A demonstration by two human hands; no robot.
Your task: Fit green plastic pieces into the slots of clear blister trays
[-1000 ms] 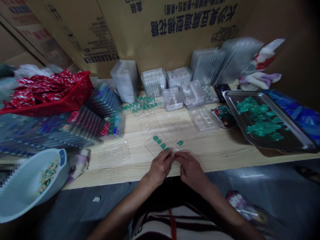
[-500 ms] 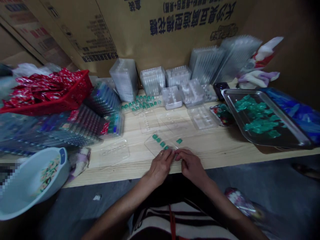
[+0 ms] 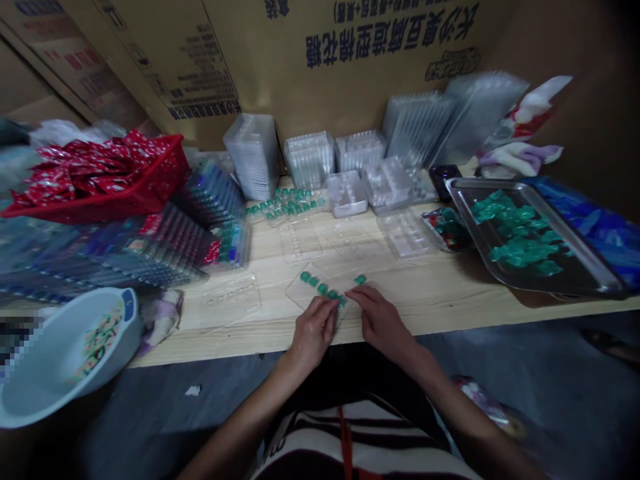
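A thin clear plastic tray (image 3: 295,288) lies near the table's front edge with a slanting row of small green pieces (image 3: 323,289) in it. One more green piece (image 3: 360,280) sits apart at its right side. My left hand (image 3: 315,330) is closed in a pinch at the near end of the row, fingertips against the last pieces; what it grips is hidden. My right hand (image 3: 379,317) is beside it, index finger reaching to the tray's near right part, other fingers curled under. Whatever lies between its fingertips is too small to make out.
A metal tray (image 3: 493,263) of green wrapped pieces stands right. Along the back are stacked clear trays (image 3: 253,157) and a filled tray (image 3: 285,203). At left are a red basket (image 3: 150,193), stacked filled boxes (image 3: 170,240) and a pale blue tub (image 3: 45,353).
My hands have moved slightly apart, and a green piece now shows between them at the row's near end. The left hand has shifted a little left and down. The view has shifted slightly.
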